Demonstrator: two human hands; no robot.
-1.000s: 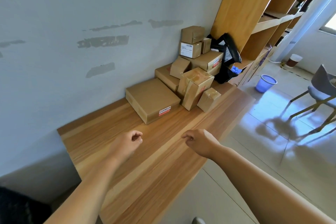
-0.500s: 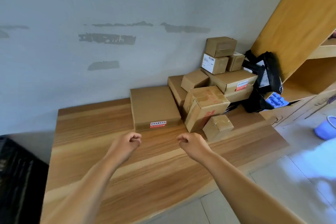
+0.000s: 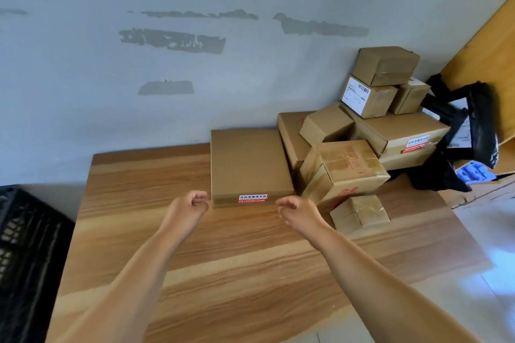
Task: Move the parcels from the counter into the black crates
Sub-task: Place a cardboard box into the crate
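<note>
flat parcel (image 3: 249, 163) | frame centre, long axis toward wall | near edge between left hand (image 3: 187, 209) and right hand (image 3: 299, 210) | both loosely curled, empty, equally near

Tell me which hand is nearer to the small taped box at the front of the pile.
Right. The right hand hovers just left of the small taped box, a short gap between them. The left hand is farther left, by the near left corner of the flat box.

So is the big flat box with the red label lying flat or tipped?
Flat. The flat box lies with its broad face up on the counter, red label on its near edge.
</note>
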